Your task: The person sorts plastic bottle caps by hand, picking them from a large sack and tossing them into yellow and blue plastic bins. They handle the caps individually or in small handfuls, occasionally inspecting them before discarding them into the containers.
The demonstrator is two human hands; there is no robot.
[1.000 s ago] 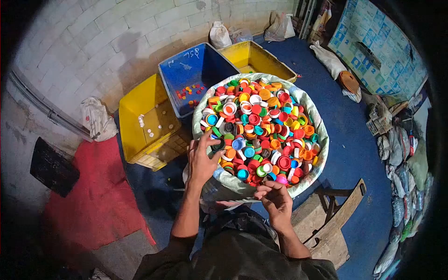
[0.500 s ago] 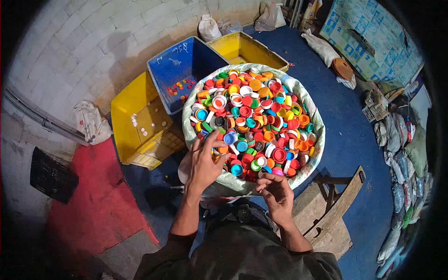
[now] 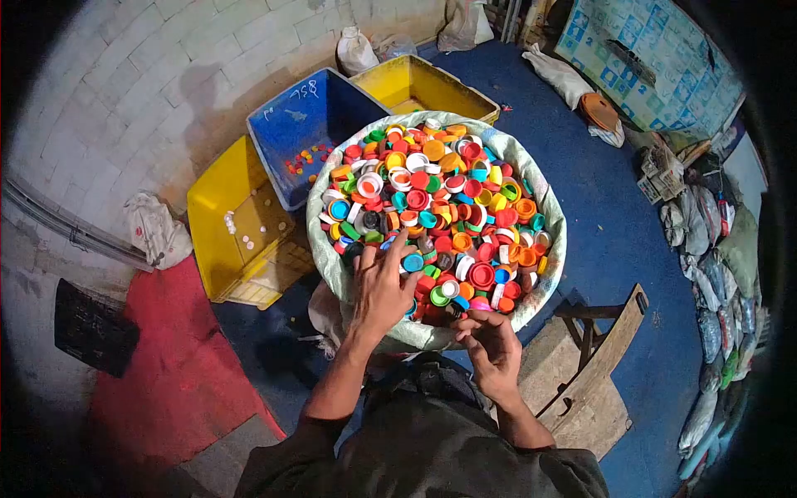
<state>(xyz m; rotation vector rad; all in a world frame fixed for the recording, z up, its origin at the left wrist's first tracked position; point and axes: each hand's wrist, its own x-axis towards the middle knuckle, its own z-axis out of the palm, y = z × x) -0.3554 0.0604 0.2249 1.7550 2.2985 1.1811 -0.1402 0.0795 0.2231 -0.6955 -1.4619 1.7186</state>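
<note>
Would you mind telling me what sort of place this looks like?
Probably a small recycling sorting room: a sack heaped with mixed plastic bottle caps, a blue crate and yellow crates holding a few separated caps, and stuffed bags along the wall.

Three crates — two yellow (image 3: 217, 217) (image 3: 415, 83), one blue (image 3: 303, 133) — one sack (image 3: 498, 149) of countless caps (image 3: 440, 199), two hands (image 3: 380, 290) (image 3: 494, 353).

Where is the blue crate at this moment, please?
In the head view, the blue crate stands against the brick wall, upper left of the sack of bottle caps. It sits between two yellow crates, one to its left and one to its right.
</note>
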